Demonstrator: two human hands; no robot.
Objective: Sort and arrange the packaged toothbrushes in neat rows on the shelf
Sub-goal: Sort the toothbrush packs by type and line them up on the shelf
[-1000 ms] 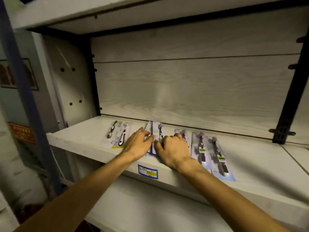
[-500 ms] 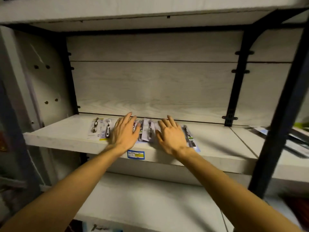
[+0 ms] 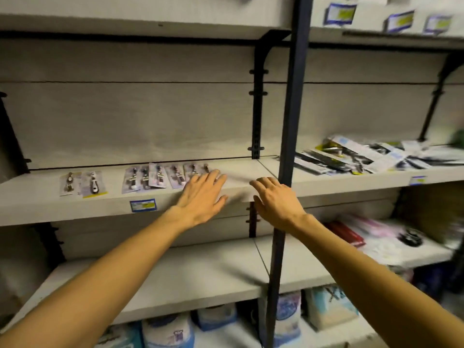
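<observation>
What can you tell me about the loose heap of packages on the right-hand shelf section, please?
The heap of packages lies on the shelf right of the dark upright post. Flat carded packs, white, blue and black, lie overlapping at mixed angles, unsorted. Motion blur hides their print. Neither hand touches them; the right hand is nearest.

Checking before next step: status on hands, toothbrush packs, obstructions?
Left hand open, fingertips at the row's right end. Right hand open, empty. Toothbrush packs rowed flat; unsorted pile beyond blue upright.

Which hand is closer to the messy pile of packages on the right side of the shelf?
The right hand. It hovers in front of the dark upright post, with the pile of packages beyond it to the right. The left hand is farther left, by the row of packaged toothbrushes.
</observation>
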